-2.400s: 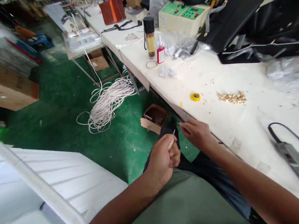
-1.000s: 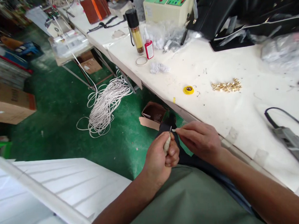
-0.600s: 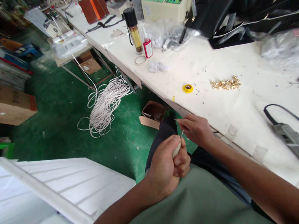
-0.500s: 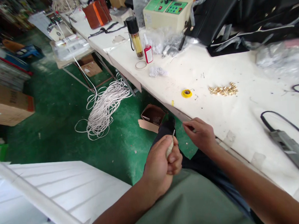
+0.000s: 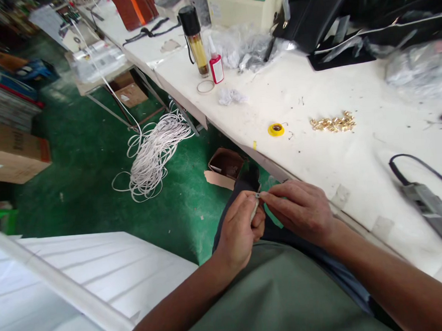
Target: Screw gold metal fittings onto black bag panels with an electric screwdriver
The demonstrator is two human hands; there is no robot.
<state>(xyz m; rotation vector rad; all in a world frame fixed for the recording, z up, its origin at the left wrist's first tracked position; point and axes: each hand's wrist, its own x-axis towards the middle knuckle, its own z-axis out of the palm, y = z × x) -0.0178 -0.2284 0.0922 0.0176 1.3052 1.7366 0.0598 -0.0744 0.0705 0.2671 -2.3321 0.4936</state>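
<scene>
In front of my body my left hand [image 5: 237,230] is closed in a fist round a pale-handled tool [image 5: 254,210]. Its thin metal tip points up and away from me, level with my thumb. My right hand [image 5: 305,209] meets it from the right, thumb and fingers pinched together at that tip. Something tiny may be between those fingertips, too small to name. On the white table [image 5: 318,164] beyond lie a heap of small gold-coloured metal pieces [image 5: 333,123] and a round yellow item [image 5: 276,129] with a dark centre.
A grey handheld device [image 5: 434,217] with a black cable lies at the right. Further back stand a red bottle [image 5: 217,68], a black-topped drink bottle [image 5: 199,52] and a control box [image 5: 245,9]. White cord [image 5: 153,159] and an open carton [image 5: 226,165] are on the green floor.
My right hand has moved left and its fingertips now meet the tool's tip at my left hand. My left hand keeps its grip. The view has tilted slightly downward.
</scene>
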